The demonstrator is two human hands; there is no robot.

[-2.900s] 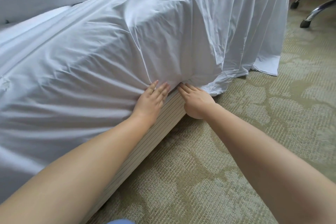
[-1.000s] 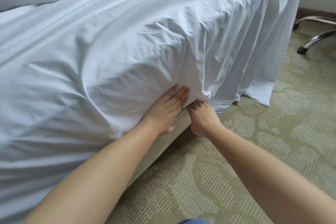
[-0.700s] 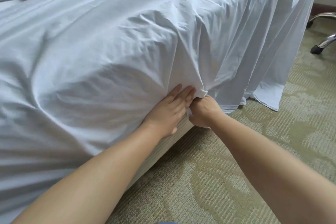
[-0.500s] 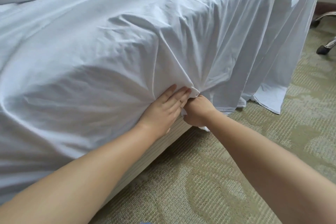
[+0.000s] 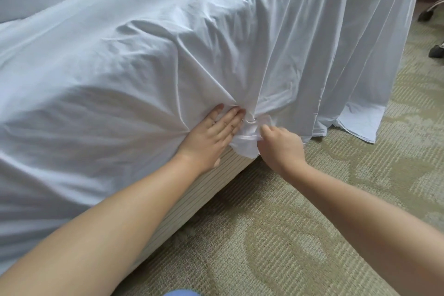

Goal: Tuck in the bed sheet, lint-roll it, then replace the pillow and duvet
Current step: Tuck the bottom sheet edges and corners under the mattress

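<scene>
- White bed sheet [image 5: 149,60] drapes over the mattress side, hanging loose down to the carpet [image 5: 300,235] towards the far corner on the right.
- Left hand [image 5: 211,137] lies flat on the sheet at the lower mattress edge, fingers [image 5: 230,118] straight and close together, pressing the cloth against the side.
- Right hand [image 5: 281,144] sits just beside it, fingers curled, pinching a bunched fold of the sheet; creases radiate up from that bunch.
- Small flap of sheet hangs below the pinch, over the striped bed base [image 5: 199,190].
- Sheet left of the hands looks pulled in at the base; right of the hands it falls free in pleats.
- Chair casters [image 5: 436,51] stand on the carpet at far right, well apart from the hands.
</scene>
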